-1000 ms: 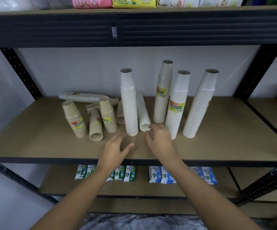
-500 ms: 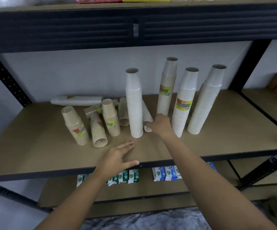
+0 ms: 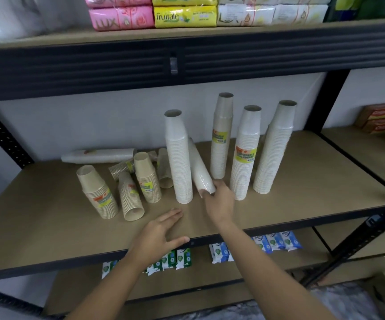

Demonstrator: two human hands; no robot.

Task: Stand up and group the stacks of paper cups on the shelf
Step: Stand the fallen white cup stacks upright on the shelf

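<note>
Several tall white cup stacks stand upright on the middle shelf (image 3: 313, 181): one at centre (image 3: 180, 162), three to its right (image 3: 221, 139) (image 3: 244, 155) (image 3: 273, 151). A white stack (image 3: 199, 167) lies tilted between them, and my right hand (image 3: 219, 199) grips its near end. My left hand (image 3: 161, 232) rests flat on the shelf's front edge, fingers straight. Short tan stacks (image 3: 98, 192) (image 3: 146, 176) stand at left, one (image 3: 130, 199) leans over, another (image 3: 163, 169) lies behind. A long wrapped stack (image 3: 99, 155) lies against the back wall.
The black beam (image 3: 186, 65) of the upper shelf hangs overhead, with soap packs (image 3: 184, 16) above it. Black uprights (image 3: 323, 100) flank the bay. Small packets (image 3: 276, 241) lie on the shelf below. Boxes (image 3: 383, 116) sit in the right bay.
My right hand has reached forward from the shelf front to the tilted white stack's near end and closed on it. My left hand drew back to the front edge.
</note>
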